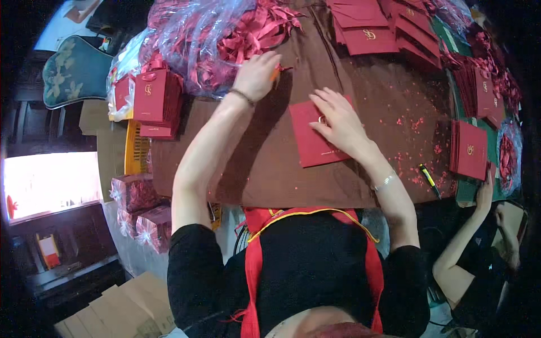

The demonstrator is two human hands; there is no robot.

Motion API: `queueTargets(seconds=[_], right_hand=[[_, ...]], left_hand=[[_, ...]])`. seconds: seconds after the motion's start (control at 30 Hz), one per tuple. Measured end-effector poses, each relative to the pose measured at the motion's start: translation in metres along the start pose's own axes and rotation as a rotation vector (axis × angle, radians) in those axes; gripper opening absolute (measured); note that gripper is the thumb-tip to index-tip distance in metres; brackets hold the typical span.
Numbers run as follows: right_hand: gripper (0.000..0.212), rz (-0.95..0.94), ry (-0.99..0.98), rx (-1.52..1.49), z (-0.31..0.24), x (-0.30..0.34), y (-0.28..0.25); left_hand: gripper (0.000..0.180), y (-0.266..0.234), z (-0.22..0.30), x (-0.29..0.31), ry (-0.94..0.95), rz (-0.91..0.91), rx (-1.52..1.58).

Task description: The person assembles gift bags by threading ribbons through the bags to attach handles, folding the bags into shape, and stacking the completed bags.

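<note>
My left hand point(256, 73) reaches forward to the edge of a clear plastic bag full of red ribbons point(220, 39) and pinches a thin orange-red piece at its fingertips. A dark bracelet circles that wrist. My right hand point(338, 121) lies flat, fingers spread, on a flat red paper bag point(309, 138) that rests on the brown table cover point(265, 169). There is a ring on one finger and a silver bracelet on the wrist.
Stacks of flat red bags lie at the back point(366, 31) and at the right point(469, 149). Standing red bags point(151, 96) sit left, over a yellow crate point(135, 152). A yellow-black pen point(429, 179) lies near another person's hand point(484, 194). Red paper bits dot the cover.
</note>
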State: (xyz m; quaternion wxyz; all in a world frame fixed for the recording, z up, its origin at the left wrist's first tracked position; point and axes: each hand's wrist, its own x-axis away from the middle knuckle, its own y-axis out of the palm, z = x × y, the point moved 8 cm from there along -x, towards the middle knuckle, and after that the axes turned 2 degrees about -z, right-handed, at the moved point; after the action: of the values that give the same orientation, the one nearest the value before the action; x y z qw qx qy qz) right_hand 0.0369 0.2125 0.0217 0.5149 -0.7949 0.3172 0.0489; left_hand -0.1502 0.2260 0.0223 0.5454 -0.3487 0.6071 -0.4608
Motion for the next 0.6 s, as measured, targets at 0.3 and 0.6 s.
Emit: queueTargets(seconds=[0.3, 0.6], right_hand=[[0.056, -0.078, 0.068, 0.089, 0.016, 0.023, 0.013], [0.045, -0.14, 0.191, -0.028, 0.001, 0.06, 0.012]], left_hand=[[0.012, 0.016, 0.052, 0.048, 0.08, -0.099, -0.003], [0.009, -0.049, 0.11, 0.113, -0.236, -0.394, 1.28]])
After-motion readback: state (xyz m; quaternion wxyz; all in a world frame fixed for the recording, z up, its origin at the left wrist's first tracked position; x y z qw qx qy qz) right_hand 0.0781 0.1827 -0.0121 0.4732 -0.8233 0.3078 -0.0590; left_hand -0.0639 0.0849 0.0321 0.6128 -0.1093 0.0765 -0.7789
